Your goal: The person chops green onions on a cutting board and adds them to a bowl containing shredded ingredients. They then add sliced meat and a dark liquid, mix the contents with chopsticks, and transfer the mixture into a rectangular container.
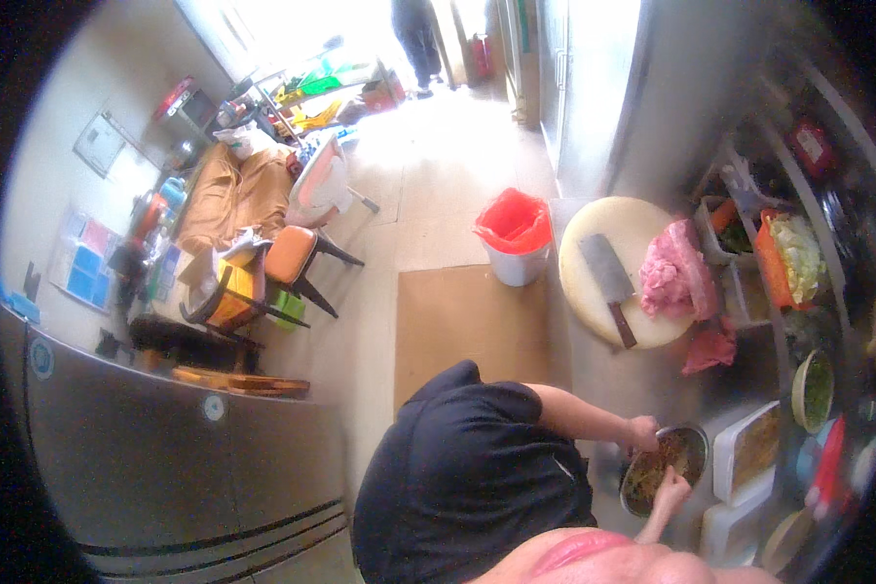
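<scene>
Gripping the bowl (703,444) is the left hand (642,434); the right hand (670,490) has bunched fingers (670,476) at the food (649,479), hold unclear.

Bowl contents (686,450) too blurred to identify; distant person (416,44) cut off above.

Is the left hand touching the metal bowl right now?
Touching. The head view shows the left hand against the rim of the metal bowl, with no visible gap between them.
</scene>
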`<state>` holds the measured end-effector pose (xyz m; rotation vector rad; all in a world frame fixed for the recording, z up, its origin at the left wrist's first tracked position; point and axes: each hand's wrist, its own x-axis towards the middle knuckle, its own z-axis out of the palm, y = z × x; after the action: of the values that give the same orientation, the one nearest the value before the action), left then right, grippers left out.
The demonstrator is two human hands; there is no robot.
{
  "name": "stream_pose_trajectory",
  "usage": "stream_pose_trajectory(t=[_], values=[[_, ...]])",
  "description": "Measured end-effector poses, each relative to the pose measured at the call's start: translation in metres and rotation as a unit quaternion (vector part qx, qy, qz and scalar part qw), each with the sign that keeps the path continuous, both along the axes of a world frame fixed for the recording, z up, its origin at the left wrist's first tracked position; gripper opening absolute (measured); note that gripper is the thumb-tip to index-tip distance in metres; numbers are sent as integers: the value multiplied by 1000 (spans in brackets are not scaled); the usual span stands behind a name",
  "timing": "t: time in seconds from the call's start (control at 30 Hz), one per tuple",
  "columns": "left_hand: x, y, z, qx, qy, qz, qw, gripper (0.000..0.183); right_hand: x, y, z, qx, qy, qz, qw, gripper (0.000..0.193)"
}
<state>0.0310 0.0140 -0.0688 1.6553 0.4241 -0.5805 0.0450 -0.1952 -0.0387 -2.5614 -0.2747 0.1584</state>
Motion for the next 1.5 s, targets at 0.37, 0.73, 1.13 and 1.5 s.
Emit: stream_pose_trajectory(t=[0.37,0.73,1.13,1.5], values=[[38,-22,-63,102,-60,-115,986,31,-8,-17,21,-97,32,-14,995,36],[11,6,-2,-49,-29,-8,998,26,-34,-38,14,-196,43,-97,975,41],[22,-2,-15,-5,-73,-85,994,26,-10,-57,-2,-28,60,-201,977,54],[29,0,-21,-137,5,-34,990,23,-25,10,48,-226,70,88,968,34]])
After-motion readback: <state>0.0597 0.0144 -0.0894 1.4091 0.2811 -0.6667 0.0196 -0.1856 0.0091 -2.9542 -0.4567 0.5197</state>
